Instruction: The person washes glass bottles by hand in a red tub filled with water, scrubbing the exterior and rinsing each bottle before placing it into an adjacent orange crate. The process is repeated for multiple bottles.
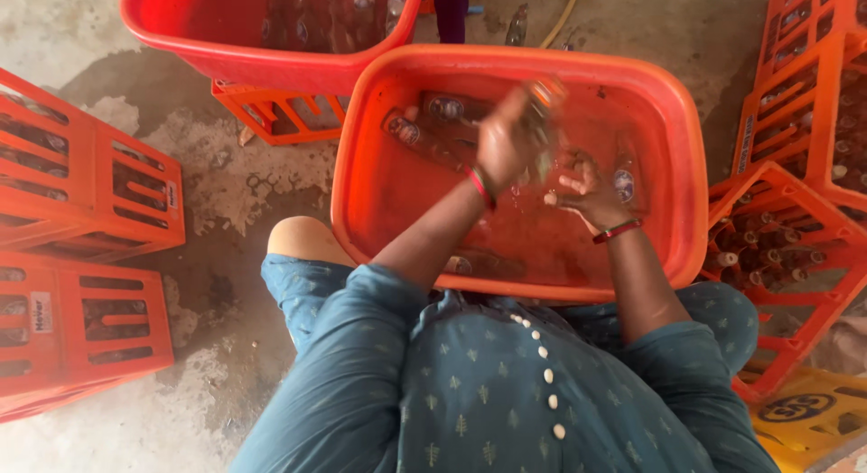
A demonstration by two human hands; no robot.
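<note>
Head view, looking straight down: big orange tub (379, 166) sits on the wet concrete floor (226, 175) right in front of the person's knees, with water and a few glass bottles (424, 121) lying near its far left corner. Left hand (506, 139) is lifted over the middle of the tub, fingers wrapped tight around a bottle (545, 107) that's blurred, neck pointing at the far rim. Right hand (591, 195) is lower, just beside it, fingers loosely curled and down in the water; can't tell if it's pinching anything. Both wrists have red bangles. Second red tub (181, 30) sits just past the far edge. Orange crates (81, 256) are stacked off to the left, more crates (777, 247) holding bottles off to the right.
</note>
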